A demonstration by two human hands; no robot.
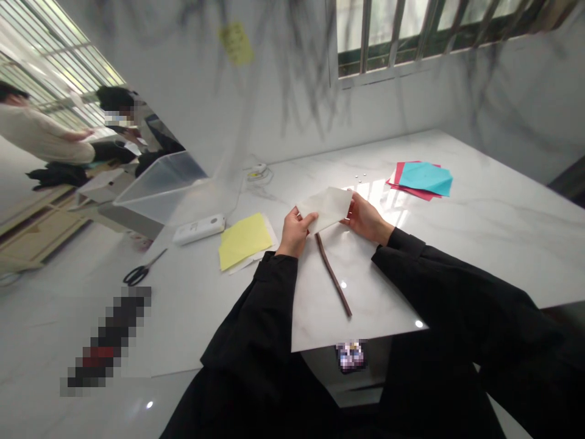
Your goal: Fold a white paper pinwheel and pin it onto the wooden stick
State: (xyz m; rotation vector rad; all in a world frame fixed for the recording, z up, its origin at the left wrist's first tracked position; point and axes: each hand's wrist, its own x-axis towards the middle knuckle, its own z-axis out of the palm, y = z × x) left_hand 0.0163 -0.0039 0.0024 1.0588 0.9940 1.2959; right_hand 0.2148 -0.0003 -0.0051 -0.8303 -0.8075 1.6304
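Observation:
Both my hands hold a folded white sheet of paper (326,207) just above a white marble table (479,244). My left hand (296,230) pinches its near left corner with closed fingers. My right hand (365,218) grips its right edge, fingers curled round it. A thin brown stick (333,274) lies on the table below the paper, running toward the front edge between my black sleeves.
A yellow sheet (244,239) on white sheets lies to the left, with a white remote-like device (199,228), scissors (141,271) and a clear plastic bin (162,186). Teal and red papers (423,178) lie far right. Two people stand at the far left.

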